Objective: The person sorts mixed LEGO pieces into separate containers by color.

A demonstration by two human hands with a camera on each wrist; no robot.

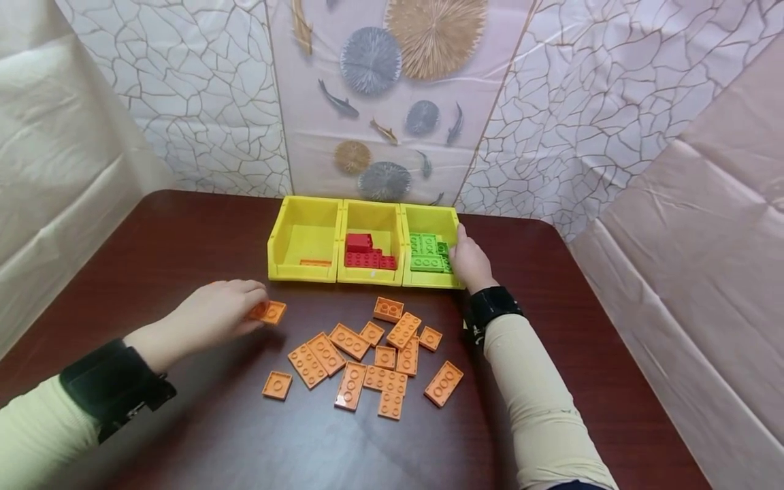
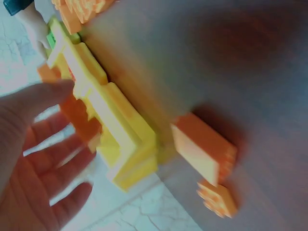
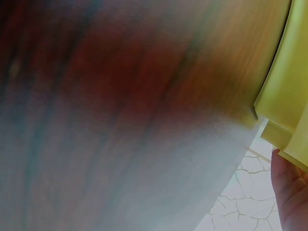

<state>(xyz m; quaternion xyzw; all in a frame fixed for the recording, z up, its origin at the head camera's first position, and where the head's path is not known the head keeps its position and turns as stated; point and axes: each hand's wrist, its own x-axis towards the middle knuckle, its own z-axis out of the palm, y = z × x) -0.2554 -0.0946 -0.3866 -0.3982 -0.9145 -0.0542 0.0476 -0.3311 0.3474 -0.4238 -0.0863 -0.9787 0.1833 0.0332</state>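
My left hand (image 1: 217,309) is above the table in front of the leftmost yellow bin (image 1: 300,272). Between its thumb and fingers it holds an orange toy brick (image 2: 79,113), which shows past the fingertips in the head view. Two more orange bricks (image 2: 204,144) lie on the table near that bin, mostly hidden behind the hand in the head view. My right hand (image 1: 473,262) grips the outer side wall of the right yellow bin (image 1: 431,280), which contains green bricks (image 1: 429,248). In the right wrist view, fingers (image 3: 286,185) show at the bin's edge.
The middle yellow bin (image 1: 367,275) holds red bricks (image 1: 364,255); a flat orange brick (image 1: 315,263) lies in the left one. Several loose orange bricks (image 1: 349,384) are spread over the dark table (image 1: 275,442) in front. A patterned cloth (image 1: 392,122) hangs behind.
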